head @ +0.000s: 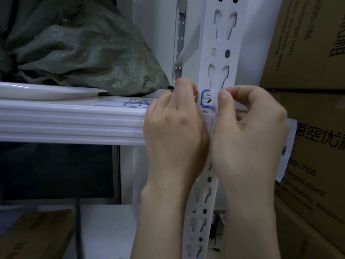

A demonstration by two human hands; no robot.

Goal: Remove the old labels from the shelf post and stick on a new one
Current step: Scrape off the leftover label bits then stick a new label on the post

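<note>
White metal forms the shelf post (218,58), which is pierced with keyhole slots, and a small blue-bordered label (207,99) with handwriting is seen on its front, at the level of the shelf beam (71,120). The left hand (175,124) is placed against the left side of the post, its fingers curled inward; what they pinch, if anything, cannot be told. The right hand (248,124) is set on the right side, and its fingers (223,96) are pressed together at the right edge of the label, the thumb lying over the paper. Whether this label is being peeled or pressed down cannot be decided with certainty; it is judged that an old one is being lifted at its edge. More blue-bordered labels (136,104) are lying on top of the shelf, beside a grey-green sack (89,53). For the next move, a slow and flat pull is probably required, so that the paper is not torn.
</note>
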